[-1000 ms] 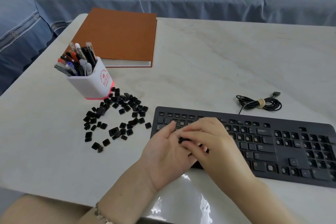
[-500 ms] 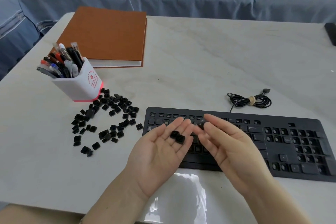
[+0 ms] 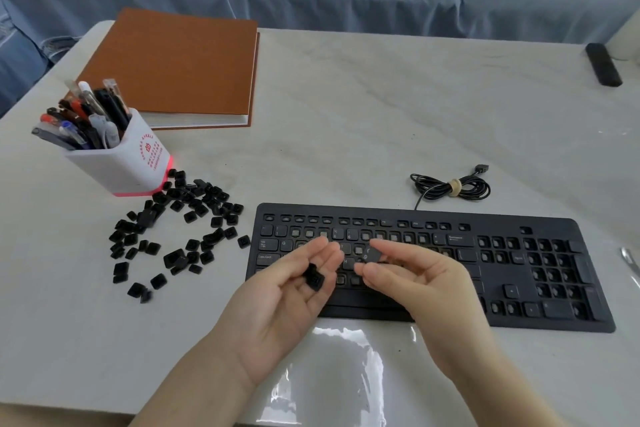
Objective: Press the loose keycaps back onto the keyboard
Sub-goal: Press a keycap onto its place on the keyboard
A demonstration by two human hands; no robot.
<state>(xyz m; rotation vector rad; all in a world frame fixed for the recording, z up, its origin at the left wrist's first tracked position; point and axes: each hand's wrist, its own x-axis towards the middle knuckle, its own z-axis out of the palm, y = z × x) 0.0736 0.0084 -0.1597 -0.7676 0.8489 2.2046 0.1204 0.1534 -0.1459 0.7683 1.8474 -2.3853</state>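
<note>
A black keyboard (image 3: 519,270) lies at the front right of the table, with several bare key sockets on its left half. My left hand (image 3: 280,305) is held palm up over the keyboard's left end, with two black keycaps (image 3: 313,276) lying on its fingers. My right hand (image 3: 426,284) hovers beside it and pinches a single black keycap (image 3: 373,256) between thumb and fingertips above the letter rows. A pile of several loose black keycaps (image 3: 180,229) is scattered on the table left of the keyboard.
A white pen holder (image 3: 121,156) full of pens stands behind the pile. An orange-brown book (image 3: 173,62) lies at the back left. The keyboard's coiled cable (image 3: 450,187) rests behind it. A black bar-shaped object (image 3: 603,64) sits at the far right edge.
My hands have drawn apart: the right hand took one keycap from the left palm and now pinches it above the keys. The left hand stays palm up with two keycaps.
</note>
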